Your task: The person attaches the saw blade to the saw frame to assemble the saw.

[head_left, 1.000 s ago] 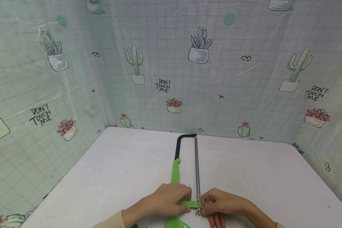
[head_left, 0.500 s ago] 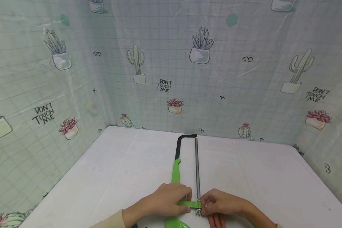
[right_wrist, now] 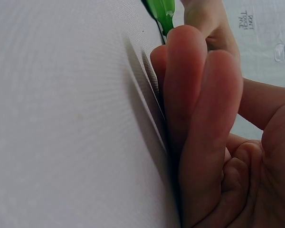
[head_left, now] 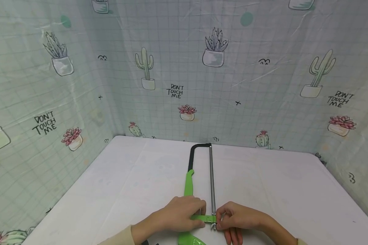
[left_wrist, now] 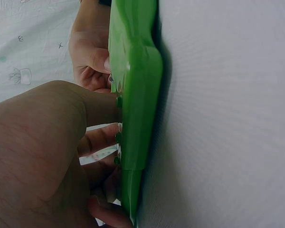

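A hacksaw (head_left: 188, 185) with a green body and a black front frame lies on the white table. Its long grey blade (head_left: 212, 180) runs along the right side, parallel to the frame. My left hand (head_left: 181, 214) grips the green crosspiece (head_left: 207, 218) at the near end, thumb on the near side and fingers on the far side. At that crosspiece's right end, my right hand (head_left: 239, 216) pinches with thumb and forefinger, right beside a silver wing nut (head_left: 214, 226). Its other fingers (right_wrist: 183, 85) hang low over the table. The pinched part is hidden by the fingertips.
Below my left wrist, a small dark object (head_left: 145, 242) shows at the bottom edge of the head view. A cactus-patterned sheet (head_left: 171, 68) hangs behind and along the sides of the white table (head_left: 135, 170).
The head view shifts slightly; both hands and the hacksaw keep the same position on the table.
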Demonstrator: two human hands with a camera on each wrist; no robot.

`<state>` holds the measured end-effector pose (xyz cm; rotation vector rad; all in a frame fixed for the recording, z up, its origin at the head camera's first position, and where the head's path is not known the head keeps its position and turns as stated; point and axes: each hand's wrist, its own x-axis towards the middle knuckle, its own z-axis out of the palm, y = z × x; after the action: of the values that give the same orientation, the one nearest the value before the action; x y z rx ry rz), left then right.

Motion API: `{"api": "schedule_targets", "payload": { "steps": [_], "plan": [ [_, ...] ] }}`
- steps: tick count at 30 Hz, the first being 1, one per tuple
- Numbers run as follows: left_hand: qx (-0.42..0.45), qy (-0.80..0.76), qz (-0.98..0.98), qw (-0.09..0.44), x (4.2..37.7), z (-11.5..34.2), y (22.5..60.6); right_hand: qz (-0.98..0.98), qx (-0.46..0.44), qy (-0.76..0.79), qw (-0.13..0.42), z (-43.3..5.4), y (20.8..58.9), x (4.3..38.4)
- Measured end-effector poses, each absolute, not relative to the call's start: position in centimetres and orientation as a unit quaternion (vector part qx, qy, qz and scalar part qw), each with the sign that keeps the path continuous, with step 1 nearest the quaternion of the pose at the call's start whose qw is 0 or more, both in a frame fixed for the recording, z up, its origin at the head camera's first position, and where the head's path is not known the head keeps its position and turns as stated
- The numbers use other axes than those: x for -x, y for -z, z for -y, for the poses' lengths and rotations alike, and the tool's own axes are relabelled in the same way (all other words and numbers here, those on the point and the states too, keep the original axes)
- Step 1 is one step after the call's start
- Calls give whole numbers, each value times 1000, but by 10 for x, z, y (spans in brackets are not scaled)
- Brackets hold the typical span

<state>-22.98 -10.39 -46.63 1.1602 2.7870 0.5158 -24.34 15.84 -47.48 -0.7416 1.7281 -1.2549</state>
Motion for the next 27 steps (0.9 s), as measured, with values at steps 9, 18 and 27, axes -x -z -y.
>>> {"api": "schedule_targets", "payload": {
  "steps": [9,18,27],
  "plan": [
    [-377,-168,-910,40,230,103,469,-690,301,503,425,-159,476,243],
    [-379,-165,-910,32,231,103,471,-691,300,502,426,-160,476,243],
    [-374,-167,-912,38,230,101,472,-690,302,501,426,-161,477,243]
  ]
}}
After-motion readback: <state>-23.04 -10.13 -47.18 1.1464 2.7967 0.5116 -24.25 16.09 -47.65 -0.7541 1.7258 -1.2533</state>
